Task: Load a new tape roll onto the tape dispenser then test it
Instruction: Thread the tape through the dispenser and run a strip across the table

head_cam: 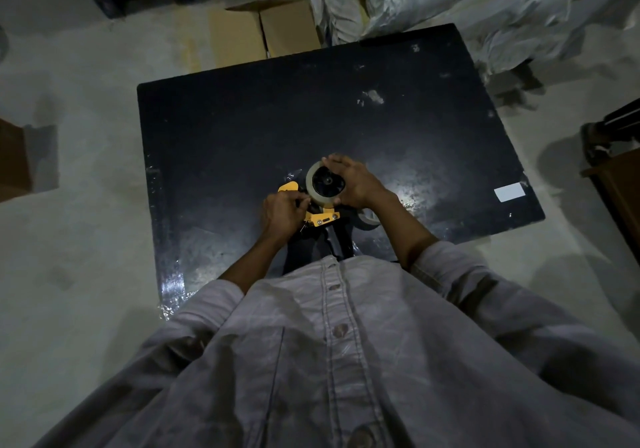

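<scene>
While centre frame, left hand (282,209) fingers pinching yellow plastic tape dispenser (320,217), right hand (353,181) cupping grey tape roll (323,182): could slip off hub if unseated.

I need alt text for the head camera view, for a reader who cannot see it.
Over a black table, the right hand cups a tape roll seated on a yellow tape dispenser, while the left hand pinches near its front.

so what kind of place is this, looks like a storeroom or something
Probably a storeroom or packing area. Cardboard boxes sit on a bare concrete floor, bulging pale sacks are heaped behind a scuffed black table, and the light is dim.
</scene>
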### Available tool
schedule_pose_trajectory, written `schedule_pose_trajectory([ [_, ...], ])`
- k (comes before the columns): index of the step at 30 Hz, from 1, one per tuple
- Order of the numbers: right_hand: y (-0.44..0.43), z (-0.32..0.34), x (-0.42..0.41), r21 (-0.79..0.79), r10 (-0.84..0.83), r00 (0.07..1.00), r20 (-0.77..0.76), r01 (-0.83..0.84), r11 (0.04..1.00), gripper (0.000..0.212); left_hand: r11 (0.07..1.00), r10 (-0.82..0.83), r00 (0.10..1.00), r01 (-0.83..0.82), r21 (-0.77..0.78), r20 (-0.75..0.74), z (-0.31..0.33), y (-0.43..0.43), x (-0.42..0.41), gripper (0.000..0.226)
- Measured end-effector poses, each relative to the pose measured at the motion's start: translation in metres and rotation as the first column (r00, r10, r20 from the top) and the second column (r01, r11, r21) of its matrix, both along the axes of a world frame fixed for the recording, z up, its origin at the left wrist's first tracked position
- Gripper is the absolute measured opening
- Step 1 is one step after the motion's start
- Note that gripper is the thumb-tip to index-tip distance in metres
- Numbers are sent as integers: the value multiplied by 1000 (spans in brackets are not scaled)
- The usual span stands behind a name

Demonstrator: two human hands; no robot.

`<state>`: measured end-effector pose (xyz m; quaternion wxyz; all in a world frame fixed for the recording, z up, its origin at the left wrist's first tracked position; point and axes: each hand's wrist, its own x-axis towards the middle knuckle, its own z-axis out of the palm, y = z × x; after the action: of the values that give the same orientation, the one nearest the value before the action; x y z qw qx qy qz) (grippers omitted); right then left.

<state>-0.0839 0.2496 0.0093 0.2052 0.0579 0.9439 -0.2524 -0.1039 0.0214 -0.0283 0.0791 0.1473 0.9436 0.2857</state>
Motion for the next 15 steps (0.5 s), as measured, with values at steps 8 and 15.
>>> schedule_pose_trajectory([
  [8, -11, 7, -3, 123, 56, 998, -2, -55, 991, 116, 1000, -10, 998, 10, -9, -57, -2, -2, 11, 13],
  [15, -15, 10, 5, 140, 50, 999, 0, -49, 989, 115, 998, -54, 984, 51, -25, -171, -11, -13, 23, 13],
])
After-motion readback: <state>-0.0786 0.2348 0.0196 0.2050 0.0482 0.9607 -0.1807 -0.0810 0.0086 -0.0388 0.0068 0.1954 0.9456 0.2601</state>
